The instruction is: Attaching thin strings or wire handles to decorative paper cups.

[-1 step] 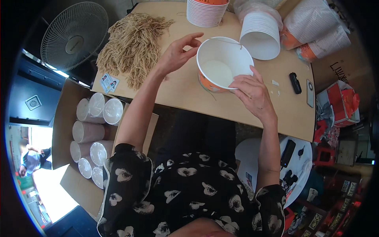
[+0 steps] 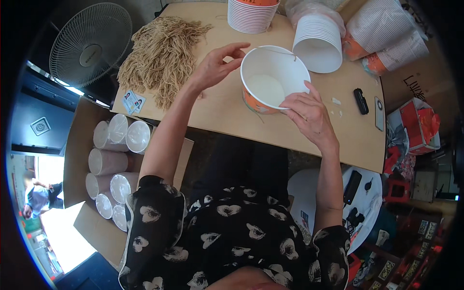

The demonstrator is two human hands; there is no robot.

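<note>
The right hand (image 2: 309, 113) pinches the rim of a round, smooth-walled white tub (image 2: 275, 79) over a tan table (image 2: 217, 108); the left hand (image 2: 216, 67), fingers loosely parted, appears empty beside crinkled noodle-like strands (image 2: 159, 58).

Taking the held tub (image 2: 266, 89) as the clock's centre, a heap of strands (image 2: 159, 55) lies on the desk (image 2: 220, 108) between nine and ten o'clock, cards (image 2: 133, 101) between eight and nine, one tub stack (image 2: 252, 19) past eleven, another stack (image 2: 317, 48) at two, and a small object (image 2: 360, 101) between three and four. Off the desk, a fan (image 2: 91, 55) stands beyond the strands, and a carton (image 2: 77, 159) holding more tubs (image 2: 107, 161) sits at eight.
</note>
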